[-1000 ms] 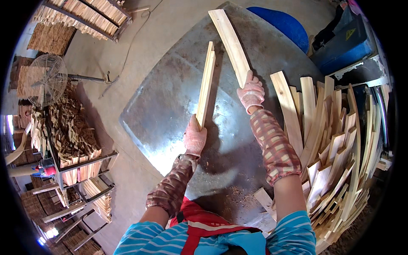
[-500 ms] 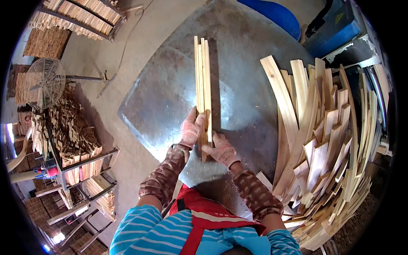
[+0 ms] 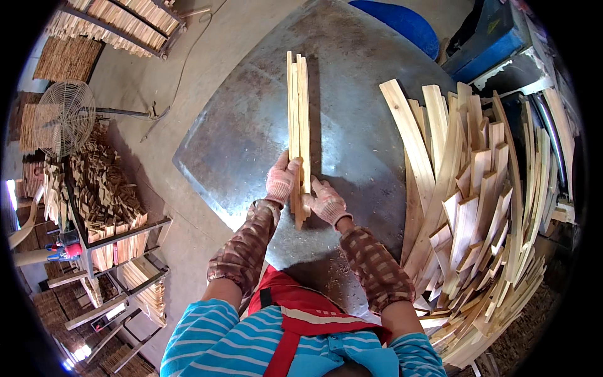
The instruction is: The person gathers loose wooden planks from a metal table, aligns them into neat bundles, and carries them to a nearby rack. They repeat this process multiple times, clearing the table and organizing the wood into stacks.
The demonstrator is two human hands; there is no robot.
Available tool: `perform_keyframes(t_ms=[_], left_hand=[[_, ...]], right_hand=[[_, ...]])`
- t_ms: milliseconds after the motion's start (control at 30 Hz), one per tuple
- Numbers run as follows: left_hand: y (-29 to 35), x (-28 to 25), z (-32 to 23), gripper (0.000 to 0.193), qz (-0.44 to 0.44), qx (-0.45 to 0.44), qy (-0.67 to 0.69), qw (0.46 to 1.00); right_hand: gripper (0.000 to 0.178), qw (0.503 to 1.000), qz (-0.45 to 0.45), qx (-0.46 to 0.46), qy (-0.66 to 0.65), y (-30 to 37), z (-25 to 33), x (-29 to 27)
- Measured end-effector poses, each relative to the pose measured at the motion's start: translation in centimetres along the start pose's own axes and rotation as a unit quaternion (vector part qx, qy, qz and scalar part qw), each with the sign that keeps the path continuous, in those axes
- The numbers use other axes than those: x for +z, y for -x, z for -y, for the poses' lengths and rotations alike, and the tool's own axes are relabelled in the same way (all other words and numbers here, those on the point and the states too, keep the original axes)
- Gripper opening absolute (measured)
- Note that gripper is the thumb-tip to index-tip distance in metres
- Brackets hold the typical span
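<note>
Between the two gloved hands, directly in front of the body, is a narrow bundle of pale wooden strips (image 3: 301, 113), its near end by the wrists and its long part pointing away. The left hand (image 3: 281, 181) grips the bundle from its left side, thumb across the top. The right hand (image 3: 326, 202) rests against the right side, closer to the near end, thumb touching the wood; its lower fingers are hidden, so whether it grips cannot be told.

The strips look light, stiff and dry, unlikely to slip in knitted gloves, though thin edges could splinter. A hold from both sides near the end, keeping the ends even, seems to suit them; the far part would tip if held loosely.

Under and beyond the hands spreads a worn grey metal table (image 3: 232, 132). To the right of the right hand is a large pile of loose boards (image 3: 461, 220), many tilted and overlapping. Farther off, left of the left hand, are a heap of short wood pieces (image 3: 103, 188) and a round wire fan (image 3: 66, 118). Far ahead to the right is a blue machine (image 3: 493, 34).
</note>
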State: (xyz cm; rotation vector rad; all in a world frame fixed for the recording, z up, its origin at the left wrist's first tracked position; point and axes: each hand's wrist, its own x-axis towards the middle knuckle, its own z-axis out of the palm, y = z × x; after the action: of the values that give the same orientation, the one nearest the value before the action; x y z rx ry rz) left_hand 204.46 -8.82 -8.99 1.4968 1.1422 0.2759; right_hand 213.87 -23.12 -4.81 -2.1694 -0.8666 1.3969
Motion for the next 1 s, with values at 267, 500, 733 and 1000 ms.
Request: perform_keyframes(t_ms=[267,500,733,1000], left_hand=[[0.3,-0.7,0.4,0.069,0.013,0.016,-0.029,0.999],[-2.5,-4.8,4.6,0.043,-0.076,-0.114,0.251,0.958],[-4.1,-3.7,3.9,0.03,-0.125,-0.08,0.25,0.957],[-4.6,-3.1,3.8,0.035,-0.156,-0.109,0.207,0.96]], right_hand=[[0.072,0.998,-0.047,0.001,-0.048,0.5,0.8,0.9],[0.089,0.958,-0.269,-0.101,0.0,-1.0,3.7,4.5],[0.089,0.953,-0.294,-0.053,-0.058,-7.1,3.7,2.0],[0.045,0.858,-0.39,-0.102,0.319,-19.5,6.8,-14.9]])
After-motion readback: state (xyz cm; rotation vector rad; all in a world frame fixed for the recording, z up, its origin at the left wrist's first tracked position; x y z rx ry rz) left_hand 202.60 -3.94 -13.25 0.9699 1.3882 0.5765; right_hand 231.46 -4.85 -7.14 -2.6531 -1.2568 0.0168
